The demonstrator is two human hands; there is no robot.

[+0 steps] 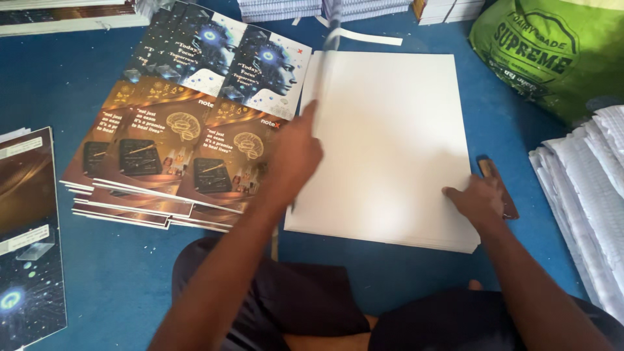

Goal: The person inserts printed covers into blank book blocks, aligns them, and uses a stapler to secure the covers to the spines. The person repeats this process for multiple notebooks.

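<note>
Left hand [296,153], fingers together, lifts a blurred white sheet [333,32] at the paper stack's [390,130] left edge | right hand [478,198] spread flat, pressing the stack's right edge | stack mid-floor (blue floor [97,273]), printed covers [188,117] just left.

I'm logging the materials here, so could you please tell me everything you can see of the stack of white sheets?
The stack of white sheets is a large, plain, blank pile that looks like paper or thin card, lying flat on the blue floor. Its layered edges show at the near right corner. The right hand presses on its right edge; the left hand is at its left edge, where a blurred sheet stands lifted. Printed covers lie beside it on the left.
</note>
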